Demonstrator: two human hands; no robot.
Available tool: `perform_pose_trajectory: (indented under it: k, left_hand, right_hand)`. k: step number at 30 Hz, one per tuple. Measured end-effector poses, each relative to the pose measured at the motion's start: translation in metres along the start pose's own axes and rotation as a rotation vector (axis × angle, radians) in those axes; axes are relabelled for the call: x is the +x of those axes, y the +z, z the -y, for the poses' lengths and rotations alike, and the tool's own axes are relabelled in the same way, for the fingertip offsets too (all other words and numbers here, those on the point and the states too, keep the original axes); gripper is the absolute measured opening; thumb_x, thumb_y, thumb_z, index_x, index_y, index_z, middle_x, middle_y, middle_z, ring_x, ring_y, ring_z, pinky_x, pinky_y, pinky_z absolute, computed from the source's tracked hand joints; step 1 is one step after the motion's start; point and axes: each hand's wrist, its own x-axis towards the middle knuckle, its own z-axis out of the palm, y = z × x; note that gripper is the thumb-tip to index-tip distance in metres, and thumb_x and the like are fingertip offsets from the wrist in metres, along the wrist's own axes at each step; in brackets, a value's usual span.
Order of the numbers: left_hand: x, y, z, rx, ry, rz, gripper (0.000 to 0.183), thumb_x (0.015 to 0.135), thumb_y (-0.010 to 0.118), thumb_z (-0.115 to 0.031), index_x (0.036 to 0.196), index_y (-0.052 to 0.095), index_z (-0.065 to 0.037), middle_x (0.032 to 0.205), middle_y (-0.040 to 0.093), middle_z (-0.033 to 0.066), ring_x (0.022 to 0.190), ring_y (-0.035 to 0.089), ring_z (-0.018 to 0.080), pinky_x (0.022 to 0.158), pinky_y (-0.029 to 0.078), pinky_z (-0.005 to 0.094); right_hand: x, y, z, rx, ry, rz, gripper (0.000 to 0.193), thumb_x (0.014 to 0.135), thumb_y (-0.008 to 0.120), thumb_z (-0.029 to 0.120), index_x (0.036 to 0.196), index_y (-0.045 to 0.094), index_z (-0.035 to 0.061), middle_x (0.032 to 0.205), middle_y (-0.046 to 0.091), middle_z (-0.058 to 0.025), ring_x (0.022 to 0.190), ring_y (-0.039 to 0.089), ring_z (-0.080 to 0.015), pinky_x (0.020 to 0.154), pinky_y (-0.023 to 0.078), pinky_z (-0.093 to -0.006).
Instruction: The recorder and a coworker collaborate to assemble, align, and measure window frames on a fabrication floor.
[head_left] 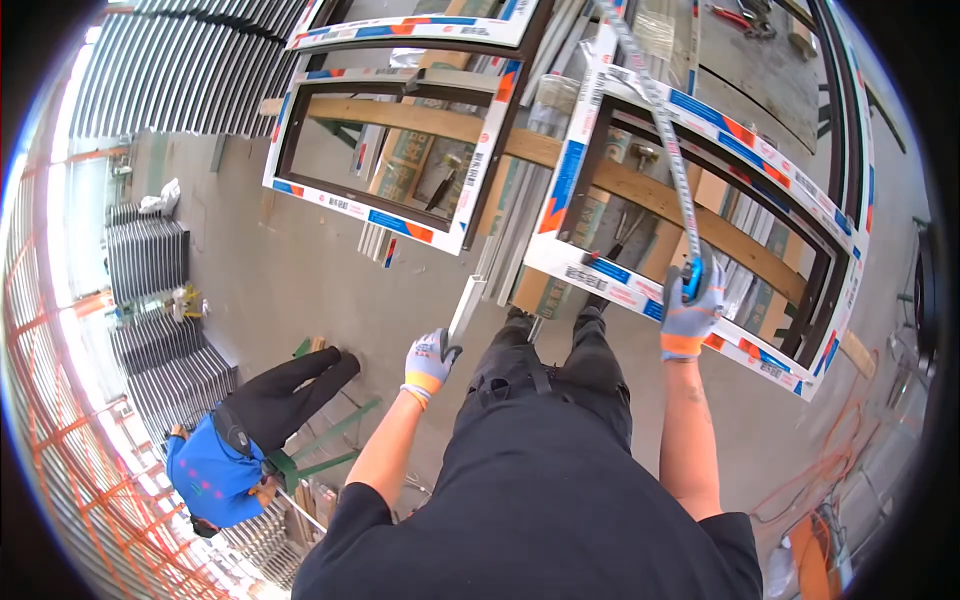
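Observation:
My right hand (689, 312), in a grey glove with an orange cuff, grips a blue tape measure (693, 280). Its tape blade (660, 120) runs up and away across the large window frame (600, 285), which is wrapped in white film with blue and orange marks. My left hand (428, 364), gloved the same way, holds the lower end of a thin pale metal strip (466, 305) that points up toward the frames. A smaller window frame (365, 212) lies to the left on a wooden beam (440, 125).
Another person in a blue top and dark trousers (225, 450) bends over at the lower left beside a green stand. Stacks of grey profiles (150, 260) line the left side. Orange cable (840, 460) lies on the concrete floor at the right. Tools rest on a table at the top right.

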Motion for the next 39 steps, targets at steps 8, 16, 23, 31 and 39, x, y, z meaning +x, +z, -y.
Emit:
perform_pose_trajectory:
  k: [8,16,23,31,39]
  left_hand:
    - [0.064,0.078,0.105,-0.061,-0.167,0.083,0.047,0.092,0.061,-0.043,0.122,0.058,-0.006,0.108,0.068,0.0152,0.103,0.064,0.0338,0.091,0.048,0.0435]
    - [0.132,0.068,0.133,-0.146,0.075,0.050,0.038,0.090,0.062,-0.031,0.119,0.060,-0.006,0.110,0.068,0.0178,0.105,0.063,0.0355,0.091,0.049,0.0458]
    - [0.121,0.076,0.150,-0.270,-0.093,0.068,0.038,0.090,0.061,-0.029,0.120,0.059,-0.005,0.109,0.068,0.0180,0.102,0.064,0.0368,0.091,0.048,0.0459]
    - [0.260,0.108,0.102,-0.320,0.065,-0.107,0.049,0.092,0.059,-0.032,0.131,0.055,-0.002,0.109,0.067,0.0195,0.105,0.062,0.0377,0.093,0.047,0.0462]
    - [0.286,0.050,0.032,-0.365,0.303,-0.239,0.059,0.090,0.047,-0.025,0.145,0.043,-0.003,0.127,0.057,0.0245,0.114,0.056,0.0429,0.100,0.042,0.0520]
  right_hand:
    - [0.003,0.011,0.003,-0.266,-0.139,-0.152,0.039,0.090,0.066,0.011,0.126,0.060,-0.0005,0.109,0.064,-0.0125,0.094,0.060,-0.0222,0.088,0.047,-0.0328]
    - [0.005,0.021,0.003,-0.455,-0.105,-0.180,0.037,0.091,0.066,0.010,0.126,0.061,0.0003,0.111,0.064,-0.0149,0.100,0.061,-0.0271,0.093,0.046,-0.0373]
    - [0.006,0.032,0.009,-0.413,-0.021,-0.199,0.035,0.092,0.063,0.009,0.126,0.061,0.0002,0.115,0.065,-0.0169,0.105,0.062,-0.0301,0.095,0.046,-0.0384]
    - [0.005,0.016,0.013,-0.517,-0.018,-0.184,0.043,0.091,0.066,0.009,0.132,0.056,0.0016,0.114,0.060,-0.0137,0.101,0.061,-0.0253,0.086,0.050,-0.0355]
    - [0.003,0.016,0.004,-0.556,-0.005,-0.183,0.043,0.089,0.064,0.007,0.132,0.057,0.0034,0.114,0.062,-0.0154,0.104,0.061,-0.0307,0.093,0.046,-0.0396]
